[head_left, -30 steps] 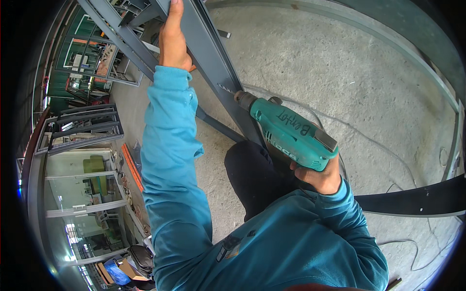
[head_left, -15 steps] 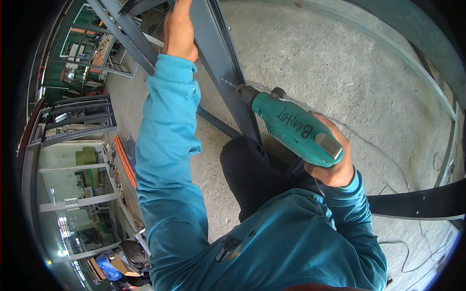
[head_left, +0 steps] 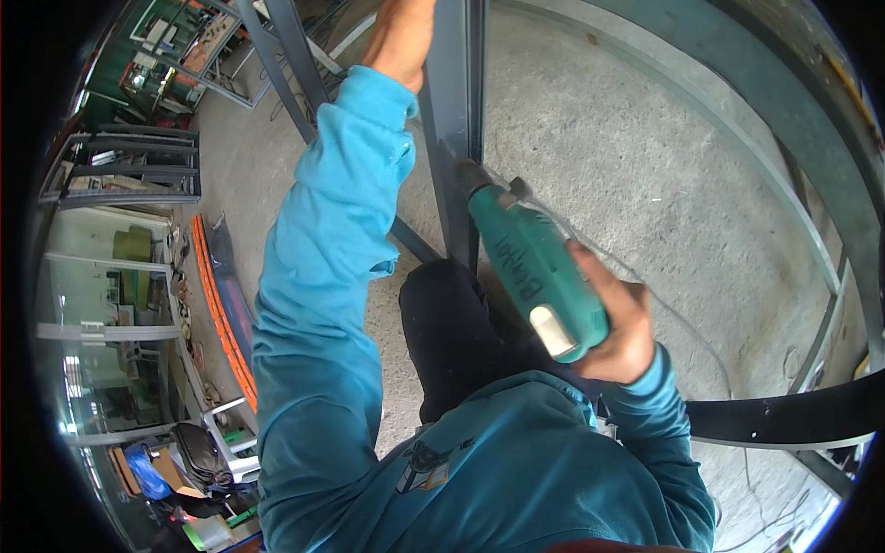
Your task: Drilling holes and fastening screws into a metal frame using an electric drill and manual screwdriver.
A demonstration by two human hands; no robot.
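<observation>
My right hand (head_left: 619, 318) is wrapped round the handle of a green power drill (head_left: 533, 263). The drill slants up and left, its chuck (head_left: 473, 175) beside a dark grey metal profile (head_left: 449, 207). Blur hides the thin bit, so I cannot tell whether its tip touches the metal. At the upper edge, my left hand (head_left: 403, 41) lies against the left side of the same profile, its fingers out of the picture. The profile runs down to my dark-trousered knee (head_left: 447, 295).
Thin grey bars (head_left: 286, 64) cross the floor at upper left. An orange strip (head_left: 217, 304) lies at left, near glazed panels (head_left: 111, 323). A curved black bar (head_left: 793, 415) sits at right, and a cord (head_left: 687, 327) trails over the concrete floor (head_left: 627, 138).
The view has shifted, and the profile now stands more upright in it. The drill has swung to a steeper angle, with its back end lower and further left. It stays in my right hand.
</observation>
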